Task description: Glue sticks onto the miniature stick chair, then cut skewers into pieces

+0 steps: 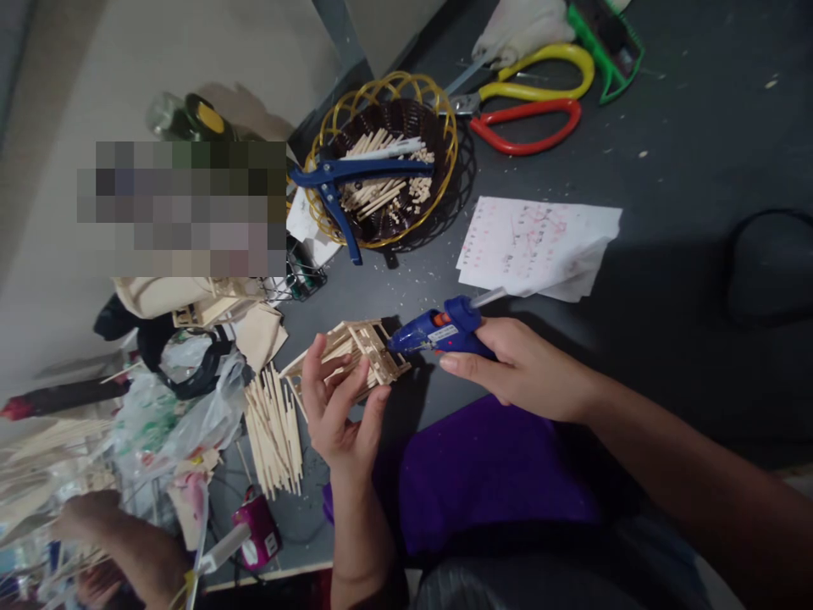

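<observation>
My left hand [346, 407] grips a small house-like frame [374, 352] made of thin wooden sticks, tilted above the dark table. In my right hand [521, 368] is a blue glue gun [438, 330], with a pale glue stick poking out of its back end. The gun's nozzle is at the right end of the stick frame; whether it touches cannot be made out. Part of the frame is hidden behind my left fingers. A bundle of loose wooden sticks [273, 432] lies just left of my left hand.
A wicker basket [448, 182] holds cut sticks, with a blue cutter [336, 178] across it. Scissors [527, 144] with red and yellow handles and paper sheets [539, 246] lie beyond. Purple cloth [489, 474] is near me. Another person's arm [127, 542] reaches in at lower left.
</observation>
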`<state>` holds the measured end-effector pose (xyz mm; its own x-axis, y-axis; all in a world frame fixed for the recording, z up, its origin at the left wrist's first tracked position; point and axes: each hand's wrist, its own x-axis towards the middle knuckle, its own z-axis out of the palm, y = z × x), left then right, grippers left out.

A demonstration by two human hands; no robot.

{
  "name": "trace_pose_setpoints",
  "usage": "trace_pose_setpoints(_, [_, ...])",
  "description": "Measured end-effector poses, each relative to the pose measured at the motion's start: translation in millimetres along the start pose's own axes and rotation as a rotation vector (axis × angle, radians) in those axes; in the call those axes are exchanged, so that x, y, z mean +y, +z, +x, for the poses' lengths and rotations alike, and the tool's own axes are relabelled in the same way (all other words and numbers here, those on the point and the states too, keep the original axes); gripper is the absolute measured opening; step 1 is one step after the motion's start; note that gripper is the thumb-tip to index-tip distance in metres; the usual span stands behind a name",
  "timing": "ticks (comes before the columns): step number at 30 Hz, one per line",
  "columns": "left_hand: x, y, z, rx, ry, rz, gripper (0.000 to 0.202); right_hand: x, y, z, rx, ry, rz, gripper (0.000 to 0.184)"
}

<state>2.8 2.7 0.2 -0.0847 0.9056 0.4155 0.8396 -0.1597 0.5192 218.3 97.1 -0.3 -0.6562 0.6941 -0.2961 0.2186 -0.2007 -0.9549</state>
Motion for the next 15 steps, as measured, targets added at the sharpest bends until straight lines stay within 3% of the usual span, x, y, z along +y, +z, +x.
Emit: trace_pose_setpoints(15, [-1.3,-0.2,-2.2,-0.014,-0.031,0.028,0.029,-2.0,-4.4,-3.5,-0.026,0.015,-0.073,0.025])
